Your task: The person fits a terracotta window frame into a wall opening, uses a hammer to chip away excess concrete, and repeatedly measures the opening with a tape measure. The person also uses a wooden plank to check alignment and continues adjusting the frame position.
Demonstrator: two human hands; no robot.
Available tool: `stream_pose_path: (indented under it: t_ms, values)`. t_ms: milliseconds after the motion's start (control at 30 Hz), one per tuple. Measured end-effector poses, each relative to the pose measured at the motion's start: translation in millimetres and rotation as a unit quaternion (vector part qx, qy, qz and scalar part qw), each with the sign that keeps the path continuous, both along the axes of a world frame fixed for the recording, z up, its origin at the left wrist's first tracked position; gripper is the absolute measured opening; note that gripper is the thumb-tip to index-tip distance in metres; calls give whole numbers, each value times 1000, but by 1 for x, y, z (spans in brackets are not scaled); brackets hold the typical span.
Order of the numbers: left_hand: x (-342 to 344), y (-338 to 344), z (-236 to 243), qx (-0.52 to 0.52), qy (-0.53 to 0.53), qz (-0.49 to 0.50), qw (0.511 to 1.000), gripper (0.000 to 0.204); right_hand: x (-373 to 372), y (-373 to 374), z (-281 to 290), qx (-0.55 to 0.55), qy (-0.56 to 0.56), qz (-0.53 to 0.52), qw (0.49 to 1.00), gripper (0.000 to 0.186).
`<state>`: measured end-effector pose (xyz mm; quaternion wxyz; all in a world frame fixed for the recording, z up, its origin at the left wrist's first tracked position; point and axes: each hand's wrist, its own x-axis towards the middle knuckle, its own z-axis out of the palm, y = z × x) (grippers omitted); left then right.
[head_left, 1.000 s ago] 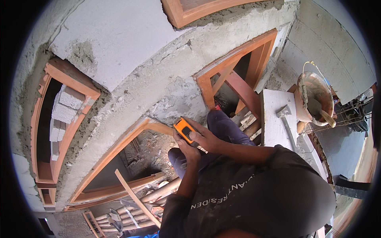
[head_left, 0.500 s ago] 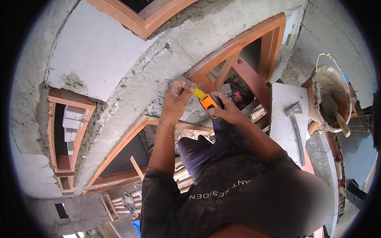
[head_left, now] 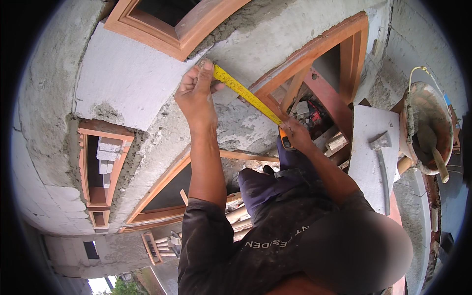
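Observation:
A yellow tape measure blade (head_left: 246,93) stretches slantwise between my two hands, in front of the rough plastered wall (head_left: 236,123). My left hand (head_left: 199,88) pinches its free end, held up just below the corner of the upper wooden frame (head_left: 179,42). Lower and to the right, my right hand (head_left: 296,133) grips the orange and black tape measure case (head_left: 286,138). That hand is close to the lower corner of a second wooden frame (head_left: 314,54). Fingers partly cover the case.
On the right, a hatchet (head_left: 382,167) lies on a white board (head_left: 364,147). Beside it stands a mortar-smeared bucket (head_left: 415,98) with a trowel (head_left: 430,145) inside. More wooden frames (head_left: 105,164) sit in the wall at left, one with stacked light blocks (head_left: 108,153) behind it.
My left hand has moved up and left, drawing out a long stretch of tape blade. The right hand with the case sits slightly lower and farther right in view.

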<state>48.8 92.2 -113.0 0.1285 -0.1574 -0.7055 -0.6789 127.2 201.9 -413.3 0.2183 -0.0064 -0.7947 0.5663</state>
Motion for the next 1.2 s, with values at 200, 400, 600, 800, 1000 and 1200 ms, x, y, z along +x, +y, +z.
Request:
stream_pose_path:
  t_ms: [200, 400, 600, 800, 1000, 1200]
  values:
    - [-7, -4, 2, -181, 71, 58, 979, 27, -24, -4, 7, 8, 11, -27, 1000, 31]
    - [-3, -3, 13, -187, 65, 86, 976, 29, -34, -3, 11, 1, 4, -34, 999, 30]
    - [-10, -3, 12, -165, 94, 77, 979, 30, -34, -10, 17, -17, 15, -72, 997, 26]
    - [-12, -3, 9, -135, 109, 79, 982, 27, -34, -21, 18, -35, 30, -125, 991, 20]
    - [-4, -10, -30, -304, 157, 113, 933, 27, -35, -26, 18, 0, 33, -165, 986, 16]
    - [2, -10, -45, -424, 165, 193, 869, 30, -35, -29, 20, -4, 32, -167, 986, 19]
